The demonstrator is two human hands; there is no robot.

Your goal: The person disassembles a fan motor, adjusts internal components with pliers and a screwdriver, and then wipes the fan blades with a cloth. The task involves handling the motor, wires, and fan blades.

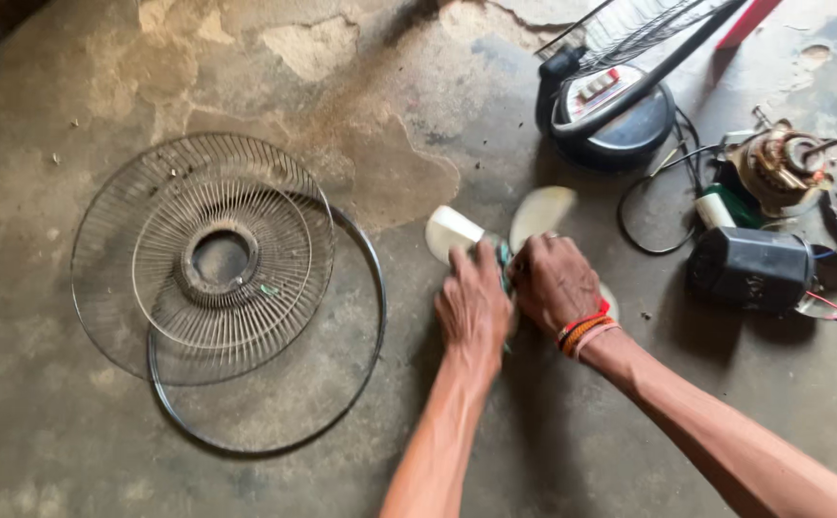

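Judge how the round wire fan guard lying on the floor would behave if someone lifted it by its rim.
The wire fan guard is thin, open wire, so probably light. Lying flat and dished, it seems unlikely to roll. Lifted by one edge, it might flex slightly.

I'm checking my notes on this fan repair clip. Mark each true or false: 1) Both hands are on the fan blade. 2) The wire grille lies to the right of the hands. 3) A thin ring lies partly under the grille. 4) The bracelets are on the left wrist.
1) True: the left hand and right hand both grip the pale fan blade.
2) False: the wire grille lies to their left, on the floor.
3) True: the thin ring lies partly under it.
4) False: the bracelets are on the right wrist.
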